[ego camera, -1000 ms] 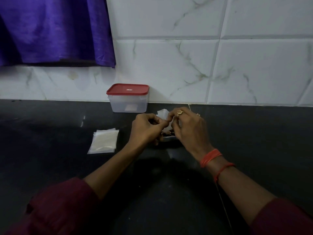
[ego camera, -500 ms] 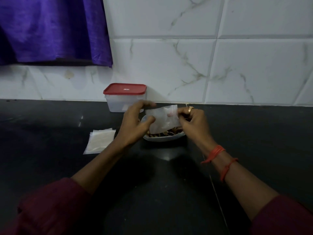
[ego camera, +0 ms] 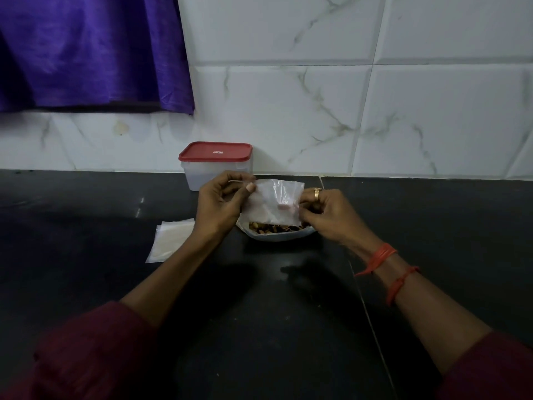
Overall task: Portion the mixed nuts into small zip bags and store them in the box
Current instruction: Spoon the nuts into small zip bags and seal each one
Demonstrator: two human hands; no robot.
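The small zip bag point(ego camera: 274, 202), clear and crinkled, was held up between both hands, just above the mixed nuts point(ego camera: 271, 227). The left hand point(ego camera: 219, 204) pinched its top left corner, the right hand point(ego camera: 327, 219) its right edge, fingers curled, forearms stretched forward. The lidded box point(ego camera: 215, 166) stood just beyond the left hand.

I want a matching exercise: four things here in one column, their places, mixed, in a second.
1. zip bag
2. box
3. stack of bags
4. bowl of nuts

A. by the tiled wall
B. flat, left of the bowl
C. pinched by left hand and right hand
D. partly behind the held bag

Pairs: 1-C, 2-A, 3-B, 4-D
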